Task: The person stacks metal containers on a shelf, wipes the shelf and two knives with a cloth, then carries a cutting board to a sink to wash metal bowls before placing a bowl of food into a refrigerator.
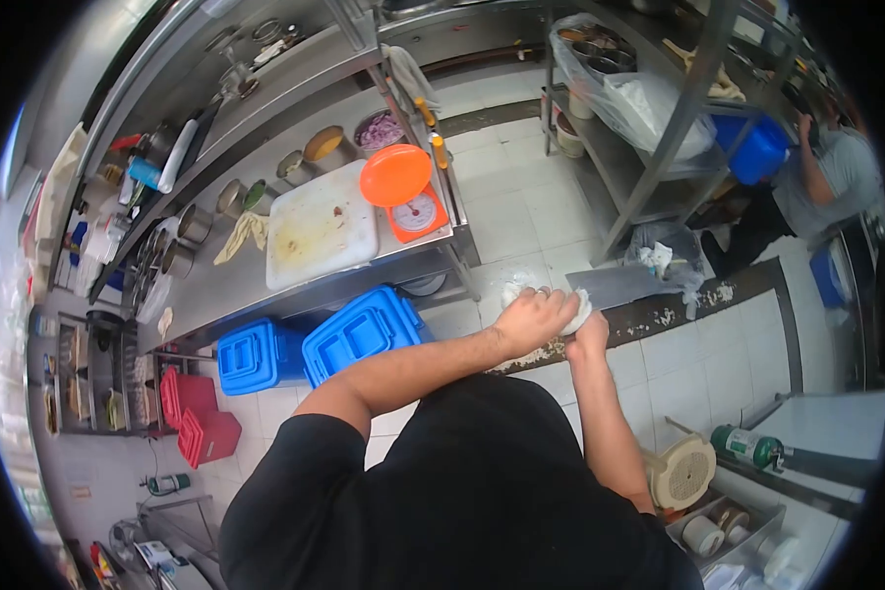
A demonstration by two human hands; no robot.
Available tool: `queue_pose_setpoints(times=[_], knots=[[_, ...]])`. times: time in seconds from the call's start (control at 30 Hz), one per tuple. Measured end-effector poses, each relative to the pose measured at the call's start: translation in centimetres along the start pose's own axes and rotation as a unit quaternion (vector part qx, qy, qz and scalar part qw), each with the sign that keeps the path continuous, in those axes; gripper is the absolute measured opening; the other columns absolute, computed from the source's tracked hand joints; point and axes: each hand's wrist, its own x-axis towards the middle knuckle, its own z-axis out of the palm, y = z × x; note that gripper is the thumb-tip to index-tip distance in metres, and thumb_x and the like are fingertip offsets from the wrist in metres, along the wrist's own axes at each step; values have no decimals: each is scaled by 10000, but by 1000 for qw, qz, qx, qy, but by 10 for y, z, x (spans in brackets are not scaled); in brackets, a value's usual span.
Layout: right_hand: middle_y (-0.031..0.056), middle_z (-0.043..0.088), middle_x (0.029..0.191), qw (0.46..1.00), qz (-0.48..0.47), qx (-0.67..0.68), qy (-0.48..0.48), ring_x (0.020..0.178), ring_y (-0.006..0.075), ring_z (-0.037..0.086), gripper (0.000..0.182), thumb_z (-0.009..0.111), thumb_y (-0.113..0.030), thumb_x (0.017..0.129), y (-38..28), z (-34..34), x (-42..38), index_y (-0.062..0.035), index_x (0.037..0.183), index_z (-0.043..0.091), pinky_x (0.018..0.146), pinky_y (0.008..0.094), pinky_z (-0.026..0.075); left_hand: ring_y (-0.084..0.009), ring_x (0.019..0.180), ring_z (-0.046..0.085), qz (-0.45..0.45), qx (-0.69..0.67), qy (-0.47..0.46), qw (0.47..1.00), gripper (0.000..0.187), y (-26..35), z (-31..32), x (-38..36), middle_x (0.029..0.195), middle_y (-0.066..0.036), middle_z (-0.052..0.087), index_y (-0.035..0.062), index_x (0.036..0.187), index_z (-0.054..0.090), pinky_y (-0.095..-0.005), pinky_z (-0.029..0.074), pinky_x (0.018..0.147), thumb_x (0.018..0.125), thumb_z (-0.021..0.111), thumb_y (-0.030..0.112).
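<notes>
My left hand (539,321), with a ring on a finger, reaches across my body and is closed on a bunched white cloth (582,313). Part of the cloth sticks out beyond its fingers. My right hand (588,336) is curled in a fist against the lower end of the same cloth, close beside the left. Just past the hands, a flat grey sheet (619,286) overlaps the cloth's edge in this view. Both hands are in front of my body, above the tiled floor.
A steel table (216,280) at left bears a stained white cutting board (320,231), an orange scale (418,213) and metal pots. Blue lidded bins (359,334) stand below. Across the aisle are a steel rack (659,157), a plastic bag (667,251) and a crouching person (826,177).
</notes>
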Motion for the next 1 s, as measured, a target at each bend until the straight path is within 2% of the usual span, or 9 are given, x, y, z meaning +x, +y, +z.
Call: queue_pose_setpoints(times=[0.07, 0.2, 0.4, 0.47, 0.57, 0.63, 0.8, 0.9, 1.0], knots=[[88, 684, 1002, 993, 98, 71, -15, 865, 208, 688, 175, 630, -136, 988, 10, 13, 17, 18, 1062, 666, 741, 352, 559, -299, 936, 671, 46, 51, 11, 998, 548, -19, -9, -13, 1042, -99, 607, 99, 1385, 527, -415, 548, 757, 853, 635, 172], [117, 680, 949, 991, 124, 22, -40, 825, 224, 682, 151, 607, -119, 1010, 33, 55, 24, 27, 1014, 649, 739, 357, 557, -296, 946, 657, 84, 46, 42, 994, 553, -65, -17, -53, 1076, -90, 577, 176, 1399, 541, -397, 552, 761, 854, 635, 174], [107, 677, 882, 948, -8, -293, -126, 767, 172, 654, 261, 575, -196, 1050, 52, 130, 27, 16, 915, 645, 713, 344, 529, -357, 1033, 677, -198, -141, -70, 968, 560, -111, -25, -133, 1131, -156, 639, 180, 1337, 597, -475, 570, 845, 794, 675, 69], [113, 678, 864, 901, -61, -397, -166, 762, 166, 652, 284, 573, -210, 1049, 52, 150, 48, 20, 899, 643, 712, 335, 525, -372, 1084, 676, -301, -184, -22, 935, 537, -138, -15, -168, 1157, -171, 677, 139, 1301, 618, -470, 571, 874, 775, 707, 73], [223, 713, 908, 726, -183, -633, -195, 860, 356, 698, 372, 530, -284, 1029, 50, 179, 92, 48, 934, 668, 821, 472, 534, -390, 1120, 673, -453, -246, 53, 855, 500, -185, -5, -223, 1201, -192, 703, 88, 1268, 621, -471, 562, 912, 790, 762, 133], [283, 711, 1051, 620, -169, -735, -215, 1015, 465, 675, 427, 509, -325, 1007, 34, 219, 84, 59, 1036, 694, 928, 536, 507, -388, 1115, 681, -524, -289, 71, 798, 514, -204, -6, -254, 1201, -203, 710, 64, 1271, 613, -469, 558, 923, 803, 792, 181], [277, 726, 921, 537, -101, -812, -204, 901, 427, 713, 381, 581, -292, 900, 15, 298, 97, 55, 940, 735, 830, 497, 545, -332, 1028, 723, -567, -409, 115, 705, 572, -249, 8, -317, 1218, -137, 720, 27, 1321, 600, -440, 569, 917, 853, 829, 262], [229, 716, 790, 477, -9, -849, -226, 770, 348, 713, 302, 620, -241, 825, 5, 357, 111, 36, 834, 740, 705, 435, 553, -337, 1170, 675, -570, -641, 106, 503, 583, -267, -15, -315, 1296, -125, 691, 32, 1391, 558, -453, 546, 986, 979, 691, 423], [106, 704, 753, 444, 55, -854, -266, 692, 218, 667, 242, 679, -238, 821, 10, 403, 140, -2, 803, 728, 617, 352, 526, -343, 1248, 622, -421, -852, 266, 161, 667, -286, -5, -318, 1359, -115, 651, 64, 1427, 542, -477, 495, 1071, 1054, 443, 609]])
